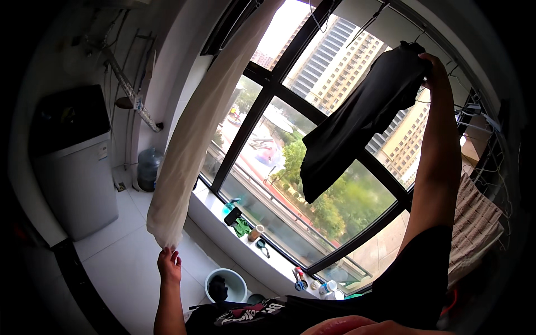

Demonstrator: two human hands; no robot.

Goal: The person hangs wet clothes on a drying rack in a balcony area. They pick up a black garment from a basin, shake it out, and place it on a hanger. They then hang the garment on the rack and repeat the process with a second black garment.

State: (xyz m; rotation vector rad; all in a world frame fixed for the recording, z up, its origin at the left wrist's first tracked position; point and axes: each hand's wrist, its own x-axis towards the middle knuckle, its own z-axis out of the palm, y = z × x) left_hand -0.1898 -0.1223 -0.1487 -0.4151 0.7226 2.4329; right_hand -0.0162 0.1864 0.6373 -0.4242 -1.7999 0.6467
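By the window [273,88], black clothing [363,114] slants down from the right hand [432,68].

The black garment [363,111] hangs slantwise, its upper end in my right fingers [429,57]; the long, creased cream cloth [192,139] slopes down to my left fingers [167,253].

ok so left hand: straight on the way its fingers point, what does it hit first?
Left hand points up the picture, so first is the lower end of the cream curtain. Fingertips look at or almost at the hem; one view can't settle contact.
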